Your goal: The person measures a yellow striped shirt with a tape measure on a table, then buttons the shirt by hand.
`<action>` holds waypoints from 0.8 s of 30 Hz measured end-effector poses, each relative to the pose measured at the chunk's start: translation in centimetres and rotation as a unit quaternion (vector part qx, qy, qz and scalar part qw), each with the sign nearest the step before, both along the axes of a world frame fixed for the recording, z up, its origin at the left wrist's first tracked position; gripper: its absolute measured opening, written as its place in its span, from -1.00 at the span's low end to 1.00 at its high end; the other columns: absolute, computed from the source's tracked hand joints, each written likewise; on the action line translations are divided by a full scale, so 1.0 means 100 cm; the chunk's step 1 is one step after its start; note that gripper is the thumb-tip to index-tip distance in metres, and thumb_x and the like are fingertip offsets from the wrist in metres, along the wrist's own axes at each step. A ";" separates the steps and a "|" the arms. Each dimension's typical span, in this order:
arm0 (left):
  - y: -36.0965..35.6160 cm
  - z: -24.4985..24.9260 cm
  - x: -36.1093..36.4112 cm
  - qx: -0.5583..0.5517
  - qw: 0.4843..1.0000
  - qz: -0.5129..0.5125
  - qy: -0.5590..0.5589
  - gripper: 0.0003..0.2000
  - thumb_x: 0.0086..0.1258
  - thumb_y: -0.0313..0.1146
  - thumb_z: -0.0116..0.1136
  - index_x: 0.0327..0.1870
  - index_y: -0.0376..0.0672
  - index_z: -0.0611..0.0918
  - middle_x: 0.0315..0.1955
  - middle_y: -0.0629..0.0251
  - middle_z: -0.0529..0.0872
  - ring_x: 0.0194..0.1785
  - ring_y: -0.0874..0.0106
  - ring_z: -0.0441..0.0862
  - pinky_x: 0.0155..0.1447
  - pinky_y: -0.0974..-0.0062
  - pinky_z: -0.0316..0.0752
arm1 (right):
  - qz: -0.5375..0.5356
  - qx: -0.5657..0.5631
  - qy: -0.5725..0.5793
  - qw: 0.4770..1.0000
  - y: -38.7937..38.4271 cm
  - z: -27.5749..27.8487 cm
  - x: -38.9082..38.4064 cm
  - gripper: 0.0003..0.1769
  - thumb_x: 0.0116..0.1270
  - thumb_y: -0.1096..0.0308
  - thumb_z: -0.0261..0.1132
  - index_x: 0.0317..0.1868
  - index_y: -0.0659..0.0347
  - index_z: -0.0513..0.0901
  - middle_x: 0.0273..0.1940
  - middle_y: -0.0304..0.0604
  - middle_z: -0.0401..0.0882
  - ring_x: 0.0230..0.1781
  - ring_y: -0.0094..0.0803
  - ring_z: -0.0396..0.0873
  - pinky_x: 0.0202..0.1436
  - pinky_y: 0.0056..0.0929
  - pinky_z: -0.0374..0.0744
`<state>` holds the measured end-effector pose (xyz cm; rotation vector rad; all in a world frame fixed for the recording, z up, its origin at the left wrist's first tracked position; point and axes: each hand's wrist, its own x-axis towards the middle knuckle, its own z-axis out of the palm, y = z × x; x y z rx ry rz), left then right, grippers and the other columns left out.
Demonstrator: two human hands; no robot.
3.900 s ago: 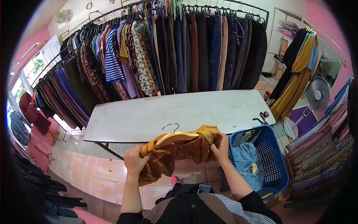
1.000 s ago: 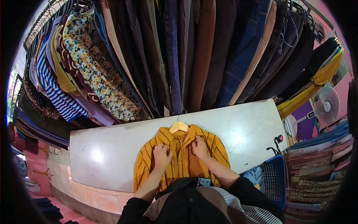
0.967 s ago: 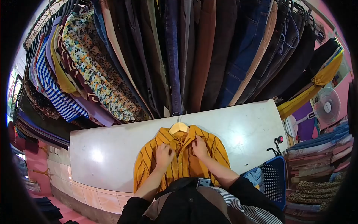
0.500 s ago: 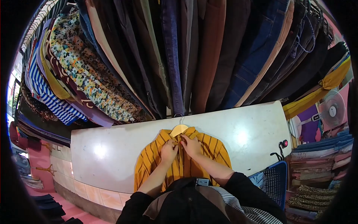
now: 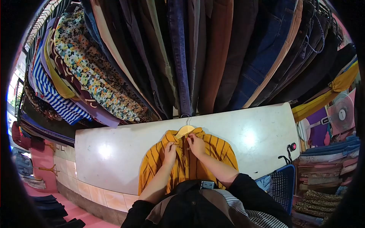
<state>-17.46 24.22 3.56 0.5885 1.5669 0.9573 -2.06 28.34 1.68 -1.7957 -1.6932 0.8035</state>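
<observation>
A mustard-yellow shirt with dark stripes [image 5: 224,154] lies on a white table, its collar around a light wooden hanger [image 5: 185,131] with a metal hook. My left hand [image 5: 170,152] pinches the left side of the shirt front, just below the collar. On the other side, my right hand [image 5: 196,146] has its thumb and fingers closed on the fabric by the collar opening. Between my hands the front edges of the shirt stand slightly apart. The lower part of the shirt is hidden behind my body.
The white table [image 5: 110,163] spans the view. Several hanging trousers [image 5: 218,57] and patterned garments [image 5: 87,68] crowd its far edge. A blue basket [image 5: 283,186] stands at the right, near folded clothes [image 5: 323,167] and a fan [image 5: 342,112].
My left hand has shifted left, away from the front opening, so the gap between my hands is wider. My right hand stays by the collar. The whole view has shifted slightly.
</observation>
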 end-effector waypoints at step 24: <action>-0.033 0.029 -0.070 0.140 0.976 0.154 -0.061 -0.94 0.52 -0.41 -0.01 -0.15 -0.15 0.50 -0.25 0.48 0.51 -0.19 0.63 0.40 -0.04 0.64 0.36 | 0.044 0.022 0.082 0.995 -0.026 0.044 0.035 -0.80 0.10 0.32 0.32 -0.38 0.26 0.51 -0.47 -0.03 0.56 -0.49 -0.16 0.57 -0.37 -0.28 0.52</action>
